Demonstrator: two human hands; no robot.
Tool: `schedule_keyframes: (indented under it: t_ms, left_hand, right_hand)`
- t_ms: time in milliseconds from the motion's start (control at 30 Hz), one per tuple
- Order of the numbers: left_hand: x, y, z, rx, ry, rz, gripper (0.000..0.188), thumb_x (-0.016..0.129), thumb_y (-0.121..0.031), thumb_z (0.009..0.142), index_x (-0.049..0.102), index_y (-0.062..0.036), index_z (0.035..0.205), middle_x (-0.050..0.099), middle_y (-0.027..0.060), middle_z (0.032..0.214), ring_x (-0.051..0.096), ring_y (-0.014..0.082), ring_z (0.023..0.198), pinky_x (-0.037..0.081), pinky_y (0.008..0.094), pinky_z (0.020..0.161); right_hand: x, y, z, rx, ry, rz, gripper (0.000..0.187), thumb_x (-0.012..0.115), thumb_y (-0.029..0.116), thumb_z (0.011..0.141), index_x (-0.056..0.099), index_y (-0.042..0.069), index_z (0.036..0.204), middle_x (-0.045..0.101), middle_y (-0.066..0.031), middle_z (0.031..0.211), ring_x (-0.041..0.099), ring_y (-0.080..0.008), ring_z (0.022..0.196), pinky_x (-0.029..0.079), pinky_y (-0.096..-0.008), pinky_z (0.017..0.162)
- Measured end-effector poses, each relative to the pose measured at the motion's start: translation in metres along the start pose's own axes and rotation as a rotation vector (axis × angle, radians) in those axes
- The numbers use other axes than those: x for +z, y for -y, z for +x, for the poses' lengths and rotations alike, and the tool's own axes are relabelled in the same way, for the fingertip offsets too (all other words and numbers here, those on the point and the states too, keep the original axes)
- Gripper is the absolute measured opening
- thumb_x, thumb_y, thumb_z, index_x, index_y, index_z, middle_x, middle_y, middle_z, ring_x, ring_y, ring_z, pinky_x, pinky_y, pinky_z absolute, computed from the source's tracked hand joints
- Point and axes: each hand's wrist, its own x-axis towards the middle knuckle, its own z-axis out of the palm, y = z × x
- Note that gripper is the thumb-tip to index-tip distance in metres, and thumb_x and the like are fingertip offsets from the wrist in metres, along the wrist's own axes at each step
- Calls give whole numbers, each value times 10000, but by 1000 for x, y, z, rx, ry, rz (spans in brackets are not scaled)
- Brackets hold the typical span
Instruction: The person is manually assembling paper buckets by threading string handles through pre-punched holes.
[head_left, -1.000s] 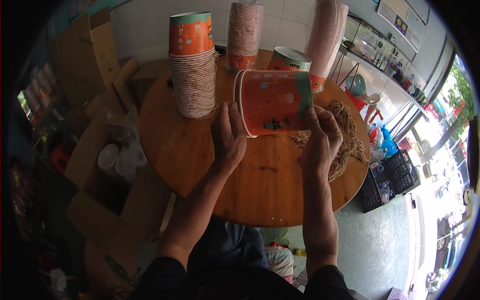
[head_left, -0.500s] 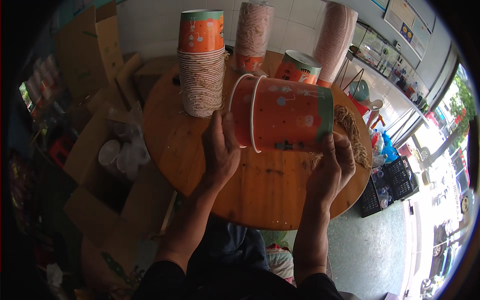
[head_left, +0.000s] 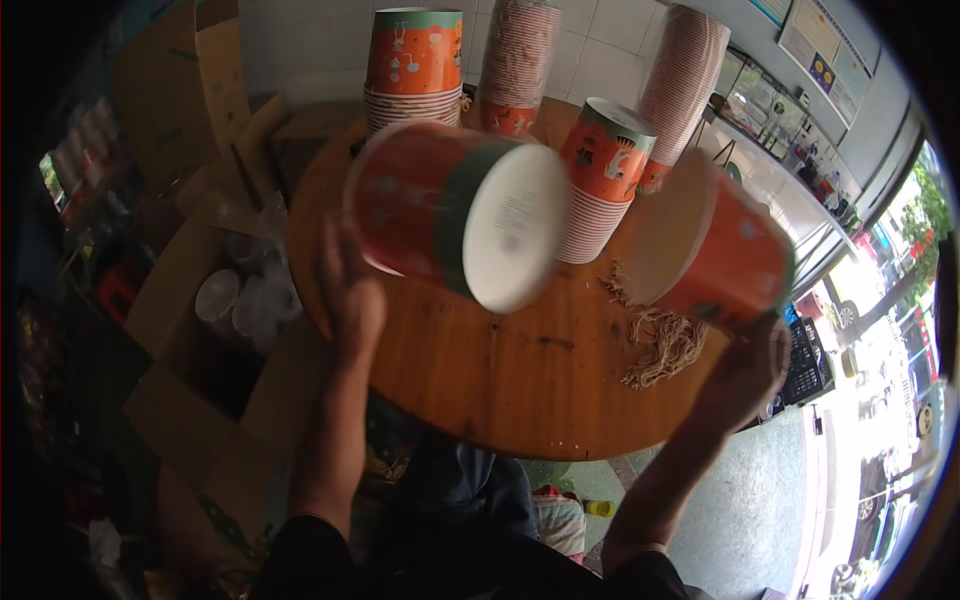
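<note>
While two orange paper cups are held apart above the round wooden table (head_left: 520,390), the left hand (head_left: 352,300) grasps one cup (head_left: 455,215) sideways and the right hand (head_left: 745,375) grips the other cup (head_left: 715,250); the separating step looks done, and setting each down on the stacks (head_left: 605,185) calls for a steady hold

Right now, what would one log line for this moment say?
left hand: holds orange paper bucket | right hand: holds second orange bucket | both above round wooden table | bucket stacks behind
</note>
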Motion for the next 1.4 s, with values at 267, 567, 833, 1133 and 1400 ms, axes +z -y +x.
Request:
schedule_keyframes:
  t_ms: [267,567,833,1133,1400]
  left_hand:
    - [-28,33,6,896,621,568,130,628,11,854,578,-56,953,625,132,930,645,349,905,508,481,903]
    - [-46,47,-23,841,965,528,203,609,16,866,656,-81,1038,682,94,1120,659,322,1153,455,537,1135]
    - [-3,12,-43,699,961,409,333,726,-262,962,657,-36,1196,678,141,1221,632,362,1240,384,566,1199]
    - [-3,25,-69,688,908,401,385,746,-285,961,614,-37,1224,679,130,1228,639,365,1202,411,581,1166]
    - [1,24,-113,695,898,184,274,669,-229,1039,562,-61,1227,670,144,1239,636,348,1168,485,554,1088]
  right_hand:
    - [136,-74,161,-183,-48,451,217,758,205,945,784,44,1087,785,-73,938,701,-126,850,552,-298,767]
    - [350,-69,241,-654,243,91,129,672,159,859,765,83,811,757,-144,875,735,-341,826,586,-425,742]
    - [314,-66,192,-807,443,306,161,715,133,936,750,52,1071,738,-164,1085,674,-361,1099,547,-470,932]
    - [87,-88,8,-268,999,129,156,714,188,973,773,61,1041,751,-107,895,728,-251,842,559,-398,762]
    - [76,-203,-62,172,1218,51,267,805,240,896,796,69,1101,748,-131,974,728,-248,925,551,-376,832]
